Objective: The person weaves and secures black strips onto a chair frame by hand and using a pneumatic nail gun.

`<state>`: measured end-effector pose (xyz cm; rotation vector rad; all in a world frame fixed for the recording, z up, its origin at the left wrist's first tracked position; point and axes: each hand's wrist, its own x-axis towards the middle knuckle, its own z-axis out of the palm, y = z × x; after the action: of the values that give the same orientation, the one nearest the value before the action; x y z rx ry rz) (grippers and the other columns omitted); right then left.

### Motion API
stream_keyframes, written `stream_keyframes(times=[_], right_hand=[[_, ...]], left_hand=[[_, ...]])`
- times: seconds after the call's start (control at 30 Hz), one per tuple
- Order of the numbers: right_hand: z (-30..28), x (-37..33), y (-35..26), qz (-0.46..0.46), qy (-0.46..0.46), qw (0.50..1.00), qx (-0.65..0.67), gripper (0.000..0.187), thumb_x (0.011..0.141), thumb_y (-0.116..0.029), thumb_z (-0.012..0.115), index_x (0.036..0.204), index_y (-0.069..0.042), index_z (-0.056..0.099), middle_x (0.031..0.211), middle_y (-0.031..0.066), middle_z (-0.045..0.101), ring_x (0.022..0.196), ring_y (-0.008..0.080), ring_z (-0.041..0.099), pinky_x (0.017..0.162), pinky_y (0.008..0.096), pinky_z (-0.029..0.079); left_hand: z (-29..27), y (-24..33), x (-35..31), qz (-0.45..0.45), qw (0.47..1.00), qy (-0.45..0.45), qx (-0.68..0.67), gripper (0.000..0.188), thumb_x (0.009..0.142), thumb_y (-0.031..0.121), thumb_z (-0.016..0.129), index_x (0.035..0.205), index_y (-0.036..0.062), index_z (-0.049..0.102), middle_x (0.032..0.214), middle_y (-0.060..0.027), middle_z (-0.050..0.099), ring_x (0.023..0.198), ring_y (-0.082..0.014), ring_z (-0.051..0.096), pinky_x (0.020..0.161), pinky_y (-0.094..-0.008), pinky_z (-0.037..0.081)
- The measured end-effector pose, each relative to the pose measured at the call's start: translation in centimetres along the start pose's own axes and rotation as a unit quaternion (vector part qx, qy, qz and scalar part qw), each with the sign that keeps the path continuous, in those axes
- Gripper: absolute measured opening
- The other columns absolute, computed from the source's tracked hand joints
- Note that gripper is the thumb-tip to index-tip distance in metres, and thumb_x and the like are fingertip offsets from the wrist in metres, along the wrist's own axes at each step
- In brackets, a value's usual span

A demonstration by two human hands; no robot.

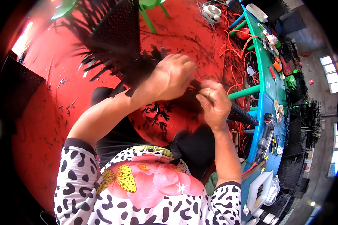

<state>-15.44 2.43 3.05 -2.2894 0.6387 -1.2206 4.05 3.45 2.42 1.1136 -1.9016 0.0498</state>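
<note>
A black woven wicker piece (116,33) with loose strands sticking out of its edge lies across my lap and reaches up over the red floor. My left hand (172,77) is closed over the strands at its lower edge. Just to the right, my right hand (213,105) is closed on a black woven part (244,115) that juts out toward the bench. The two hands nearly touch. What lies between the fingers is hidden.
Short black strand offcuts (156,112) litter the red floor (41,123). A green and blue workbench (268,75) runs down the right with tools, orange cables (233,41) and a white container (259,189). Green chair legs (148,17) stand at the top. Stacked black woven items (302,112) sit far right.
</note>
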Motion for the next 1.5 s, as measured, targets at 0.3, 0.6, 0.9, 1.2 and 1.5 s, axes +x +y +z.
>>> stream_keyframes(times=[0.3,0.6,0.9,1.2,1.5], right_hand=[[0.6,-5.1,-2.7,-0.125,-0.021,0.991,-0.036,0.027,0.067,-0.007,0.080,0.082,-0.001,0.059,0.091,0.0103,0.058,0.085,0.0295,0.063,0.071,0.0421,0.052],[0.4,-7.7,-3.3,-0.092,-0.026,0.995,-0.029,0.024,0.068,-0.005,0.078,0.081,0.000,0.059,0.091,0.0116,0.060,0.086,0.0306,0.063,0.073,0.0399,0.052],[0.5,-8.9,-3.8,-0.039,0.008,0.999,0.035,0.016,0.079,-0.009,0.072,0.081,0.000,0.060,0.090,0.0132,0.061,0.084,0.0299,0.063,0.075,0.0391,0.049],[0.8,-7.4,-3.7,-0.017,0.031,0.999,0.011,0.013,0.081,-0.007,0.069,0.086,0.000,0.059,0.088,0.0131,0.061,0.078,0.0281,0.062,0.073,0.0371,0.050],[1.1,-3.6,-2.0,0.033,0.074,0.996,0.044,0.008,0.088,-0.002,0.062,0.087,0.003,0.056,0.086,0.0103,0.060,0.075,0.0185,0.062,0.067,0.0274,0.050]], left_hand=[[-2.2,4.4,-5.7,0.022,0.990,-0.131,0.040,0.025,0.066,0.012,0.069,0.086,0.0029,0.055,0.076,-0.0096,0.052,0.072,-0.0277,0.054,0.066,-0.0382,0.043],[-1.4,6.8,-8.1,0.003,0.987,-0.143,0.077,0.033,0.061,0.013,0.069,0.089,0.0018,0.056,0.077,-0.0077,0.051,0.070,-0.0241,0.053,0.062,-0.0364,0.042],[-0.6,7.6,-9.0,-0.006,0.989,-0.126,0.080,0.036,0.058,0.019,0.073,0.086,0.0028,0.057,0.077,-0.0071,0.052,0.068,-0.0227,0.053,0.061,-0.0358,0.042],[0.2,6.7,-7.7,0.021,0.990,-0.075,0.119,0.030,0.059,0.029,0.072,0.071,0.0109,0.052,0.069,-0.0032,0.048,0.067,-0.0195,0.052,0.059,-0.0324,0.040],[1.6,3.4,-4.1,0.001,0.991,-0.051,0.124,0.037,0.059,0.026,0.077,0.080,0.0074,0.053,0.076,-0.0062,0.053,0.073,-0.0257,0.057,0.065,-0.0372,0.047]])
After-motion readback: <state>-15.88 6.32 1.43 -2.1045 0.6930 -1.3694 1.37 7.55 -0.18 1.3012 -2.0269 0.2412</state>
